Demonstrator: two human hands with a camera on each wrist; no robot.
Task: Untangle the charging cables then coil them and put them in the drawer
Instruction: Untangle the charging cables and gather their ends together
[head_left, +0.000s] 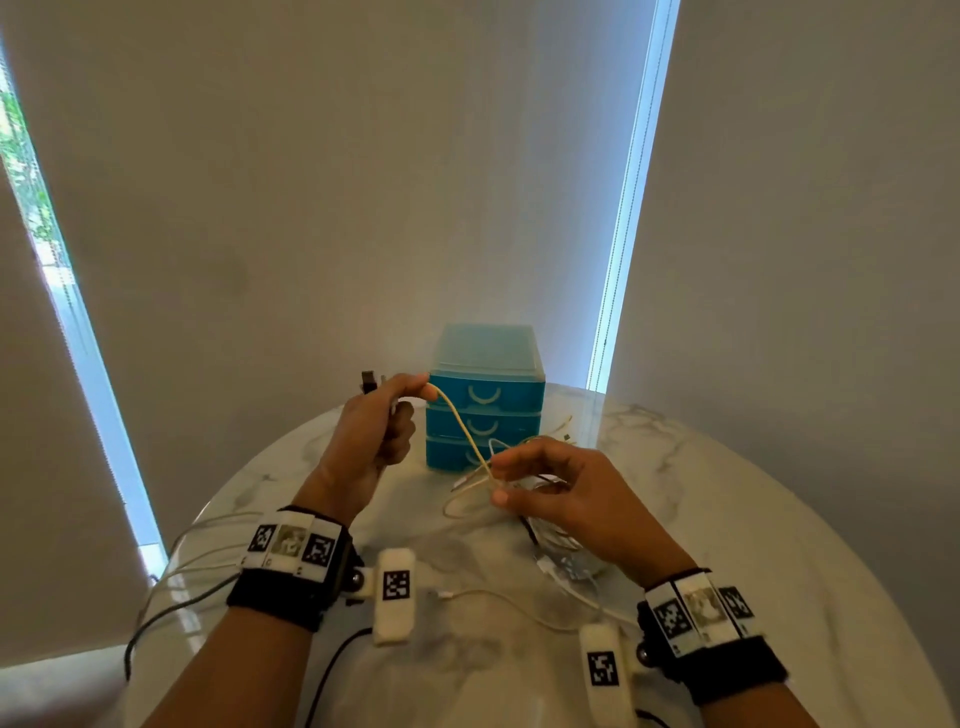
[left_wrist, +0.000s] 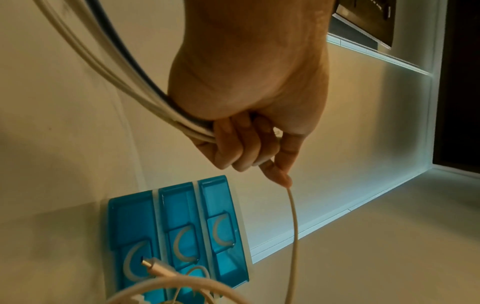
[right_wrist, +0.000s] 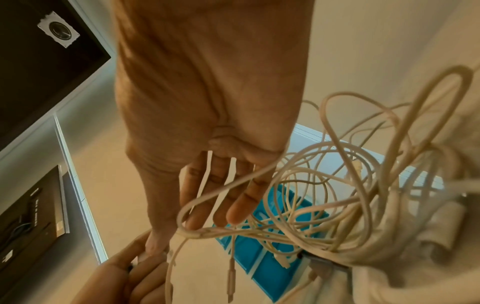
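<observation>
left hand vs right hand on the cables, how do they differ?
The left hand is raised and fisted round a bundle of cables, pinching one white cable at its fingertips. The right hand sits lower with looser fingers, working the tangle. Both touch the same white cable, in front of the blue drawer unit.

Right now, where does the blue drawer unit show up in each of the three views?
Head: the blue drawer unit stands upright at centre frame on the marble table, behind both hands.
Left wrist: it lies turned on its side at bottom left, below the left hand.
Right wrist: only parts show at lower centre-right, behind the cable tangle.
Shared landmark: its white curved drawer handles.
</observation>
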